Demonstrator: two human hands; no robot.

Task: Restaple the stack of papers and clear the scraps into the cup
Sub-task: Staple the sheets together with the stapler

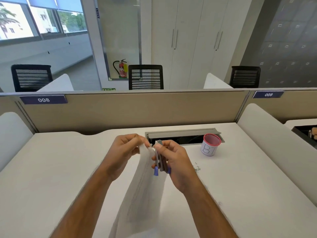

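Left hand (125, 150) pinches the papers' (144, 182) top corner, held up over mid-tabletop (60, 169). Right hand (175, 162) grips the stapler (160, 162) at that corner. Stapling looks underway, can't tell if driven. Scraps (197, 168) lie loose toward the right edge, near the cup (210, 145) by the far edge; clearing remains.

I see a smooth, matt off-white desk (68, 169), probably laminate. The papers (142, 186) look thin, matt and limp, with faint print. The stapler (160, 160) shows dull grey metal and glossy blue plastic tips. The cup (210, 145) near the desk's far edge seems wrapped in matt white paper, its rim and inside pink. Tiny metal scraps (197, 168) glint beside it. The partition (137, 110) behind looks like matt beige cloth
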